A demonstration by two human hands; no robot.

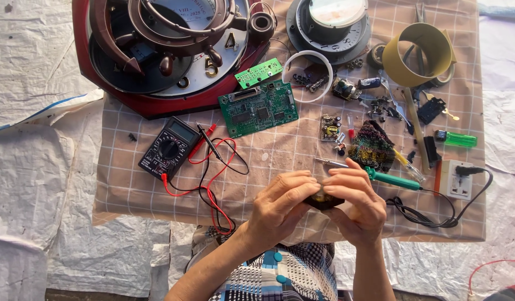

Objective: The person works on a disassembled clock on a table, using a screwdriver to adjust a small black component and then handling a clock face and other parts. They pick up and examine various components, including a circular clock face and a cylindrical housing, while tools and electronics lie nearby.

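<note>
Small dark clock part (pixel 323 199), pinched between both hands over the near edge of the bench (pixel 124 184), and the job looks mid-way.

The big clock case (pixel 157 50) lies opened up top left, its green circuit board (pixel 258 108) out and flat, loose components scattered across the checked cloth, so the stripping-down appears done; nothing looks put back together yet. Left hand (pixel 280 207) closes its fingers round the part's left side, right hand (pixel 355 202) curls over the top and right, thumbs meeting on it. The multimeter (pixel 169 148) with its red and black leads sits untouched off to the left; the green-handled soldering iron (pixel 392 179) lies just beyond the right hand.
</note>
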